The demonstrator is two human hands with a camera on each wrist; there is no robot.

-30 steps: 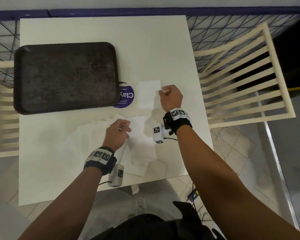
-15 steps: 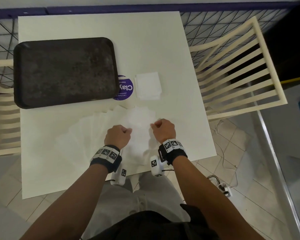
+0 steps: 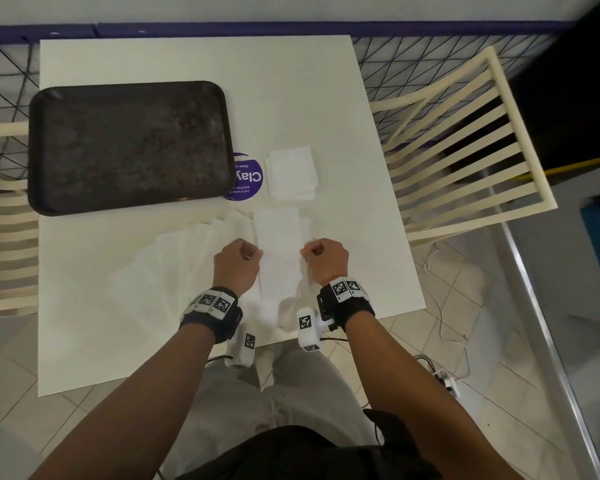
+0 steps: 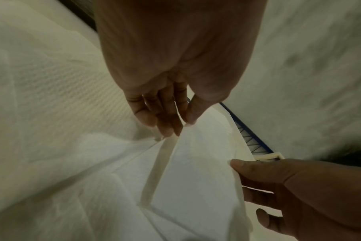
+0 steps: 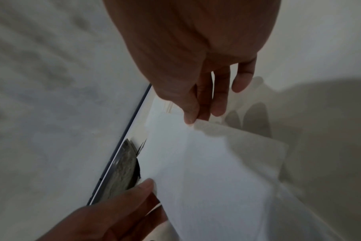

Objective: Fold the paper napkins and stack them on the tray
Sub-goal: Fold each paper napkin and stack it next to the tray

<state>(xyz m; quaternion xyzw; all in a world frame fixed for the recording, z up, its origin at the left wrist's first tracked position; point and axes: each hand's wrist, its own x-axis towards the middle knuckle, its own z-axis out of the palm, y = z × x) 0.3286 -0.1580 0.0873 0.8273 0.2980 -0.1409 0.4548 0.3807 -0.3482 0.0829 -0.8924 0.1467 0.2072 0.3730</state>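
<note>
A white paper napkin (image 3: 279, 251) is lifted between my hands above a fanned spread of unfolded napkins (image 3: 174, 271) on the white table. My left hand (image 3: 238, 263) pinches its left edge, with thumb and fingertips (image 4: 171, 128) closed on the paper. My right hand (image 3: 324, 259) pinches the right edge between thumb and fingers (image 5: 192, 116). A small pile of folded napkins (image 3: 291, 173) lies on the table beyond, to the right of the tray. The dark tray (image 3: 129, 143) sits at the far left with nothing on it.
A round purple sticker (image 3: 248, 178) lies partly under the tray's right rim. Cream slatted chairs (image 3: 465, 140) stand to the right and left of the white table (image 3: 291, 81). A dark wire fence runs along the far side. Cables lie on the tiled floor.
My right hand left the folded pile and came back toward me. Both hands took hold of one napkin from the spread and raised it by its side edges.
</note>
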